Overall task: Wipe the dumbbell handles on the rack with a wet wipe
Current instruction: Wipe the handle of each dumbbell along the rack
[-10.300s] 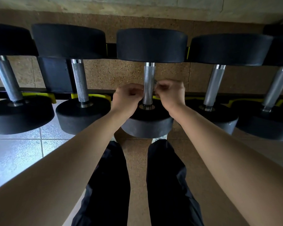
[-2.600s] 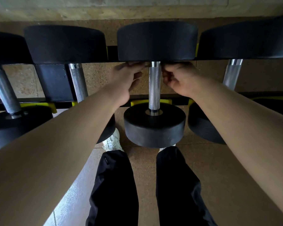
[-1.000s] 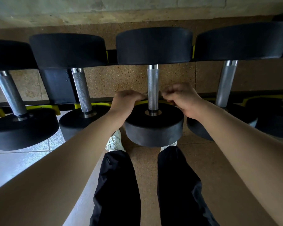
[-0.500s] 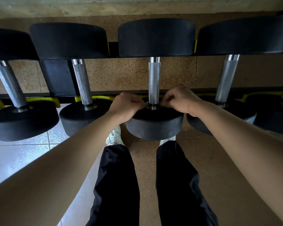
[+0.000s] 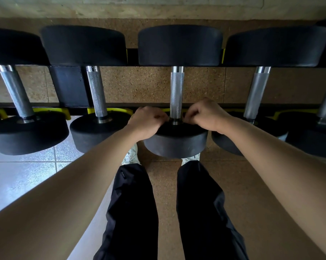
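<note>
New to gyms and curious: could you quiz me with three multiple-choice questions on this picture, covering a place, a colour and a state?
1. The left hand and right hand are: A on the floor; B either side of the middle handle at its near end; C on the leftmost dumbbell.
2. The rack cradles are: A red; B yellow; C white.
3. Both hands' fingers are: A curled; B spread flat; C interlaced.
Answers: B, they flank that handle's base; B, their edges show yellow; A, the knuckles bend inward.
</note>
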The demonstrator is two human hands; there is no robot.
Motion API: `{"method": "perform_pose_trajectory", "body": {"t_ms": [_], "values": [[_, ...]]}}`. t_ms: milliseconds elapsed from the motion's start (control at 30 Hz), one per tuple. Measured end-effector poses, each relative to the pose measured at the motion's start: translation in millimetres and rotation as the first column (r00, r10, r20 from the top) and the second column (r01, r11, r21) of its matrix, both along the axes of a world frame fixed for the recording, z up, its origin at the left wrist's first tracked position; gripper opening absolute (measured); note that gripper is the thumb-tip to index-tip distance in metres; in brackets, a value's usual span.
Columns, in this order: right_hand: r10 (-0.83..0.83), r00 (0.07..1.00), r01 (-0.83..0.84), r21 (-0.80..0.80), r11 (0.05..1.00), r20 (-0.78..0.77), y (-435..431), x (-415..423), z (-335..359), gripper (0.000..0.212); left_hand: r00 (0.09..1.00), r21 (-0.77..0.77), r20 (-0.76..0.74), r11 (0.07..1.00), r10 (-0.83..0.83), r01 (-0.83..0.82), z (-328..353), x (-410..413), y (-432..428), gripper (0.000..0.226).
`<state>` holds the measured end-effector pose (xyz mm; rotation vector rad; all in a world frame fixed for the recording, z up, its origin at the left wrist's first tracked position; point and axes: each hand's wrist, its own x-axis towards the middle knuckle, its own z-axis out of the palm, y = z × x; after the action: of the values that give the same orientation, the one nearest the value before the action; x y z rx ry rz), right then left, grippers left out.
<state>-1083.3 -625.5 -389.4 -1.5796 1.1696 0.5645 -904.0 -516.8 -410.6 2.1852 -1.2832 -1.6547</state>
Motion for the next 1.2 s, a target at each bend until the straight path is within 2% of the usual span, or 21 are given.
{"method": "perform_pose_trajectory", "body": {"t_ms": [100, 167, 200, 267, 333, 433, 500, 567, 600, 667, 767, 833, 933, 1067, 1200], "values": [[0.03, 0.998, -0.03, 0.005, 1.0, 0.049, 3, -11, 18, 0.005, 0.98, 0.118, 0.074, 0.977, -0.187, 0.178, 3, -6, -7, 0.047], [0.031, 0.996, -0.032, 0.008, 0.999, 0.085, 5, -16, 29, 0.004, 0.971, 0.18, 0.079, 0.962, -0.224, 0.207, 7, -6, -5, 0.045], [0.008, 0.994, -0.01, 0.012, 1.0, 0.108, 8, -17, 35, 0.002, 0.98, 0.172, 0.074, 0.971, -0.182, 0.167, 11, -5, -3, 0.041], [-0.09, 0.985, 0.084, 0.045, 0.995, 0.148, 13, -16, 48, 0.001, 1.0, 0.075, 0.01, 0.997, 0.021, -0.022, 25, -2, 6, 0.041], [-0.259, 0.946, 0.228, 0.169, 0.959, 0.195, 20, -12, 60, 0.004, 0.966, 0.005, -0.156, 0.979, 0.204, -0.206, 47, -2, 16, 0.044], [-0.552, 0.805, 0.42, 0.448, 0.789, 0.218, 27, 0, 80, 0.011, 0.88, -0.027, -0.361, 0.939, 0.31, -0.342, 79, -4, 32, 0.046], [-0.66, 0.722, 0.483, 0.532, 0.695, 0.207, 29, 10, 90, 0.014, 0.845, -0.06, -0.406, 0.913, 0.347, -0.403, 89, -3, 42, 0.032], [-0.68, 0.701, 0.517, 0.505, 0.691, 0.215, 33, 24, 92, 0.014, 0.833, -0.074, -0.378, 0.884, 0.404, -0.462, 95, 2, 52, 0.016], [-0.671, 0.706, 0.524, 0.472, 0.709, 0.224, 37, 31, 91, 0.014, 0.814, -0.063, -0.38, 0.866, 0.439, -0.496, 98, 7, 57, 0.014], [-0.656, 0.713, 0.543, 0.396, 0.741, 0.248, 47, 48, 86, 0.015, 0.735, -0.002, -0.445, 0.82, 0.511, -0.572, 103, 16, 65, 0.02], [-0.589, 0.751, 0.539, 0.239, 0.808, 0.299, 66, 76, 73, 0.014, 0.571, 0.133, -0.482, 0.7, 0.664, -0.702, 102, 36, 80, 0.026], [-0.539, 0.782, 0.518, 0.154, 0.841, 0.313, 80, 95, 65, 0.014, 0.527, 0.13, -0.467, 0.644, 0.711, -0.754, 97, 52, 91, 0.023], [-0.518, 0.793, 0.517, 0.094, 0.851, 0.32, 100, 124, 55, 0.016, 0.551, 0.077, -0.431, 0.638, 0.714, -0.766, 86, 80, 108, 0.014], [-0.515, 0.792, 0.538, 0.026, 0.843, 0.327, 123, 161, 47, 0.014, 0.713, 0.033, -0.359, 0.771, 0.603, -0.636, 75, 120, 120, 0.003], [-0.554, 0.77, 0.589, -0.017, 0.808, 0.317, 136, 190, 39, 0.015, 0.842, -0.013, -0.255, 0.869, 0.475, -0.494, 70, 151, 116, 0.003]]}}
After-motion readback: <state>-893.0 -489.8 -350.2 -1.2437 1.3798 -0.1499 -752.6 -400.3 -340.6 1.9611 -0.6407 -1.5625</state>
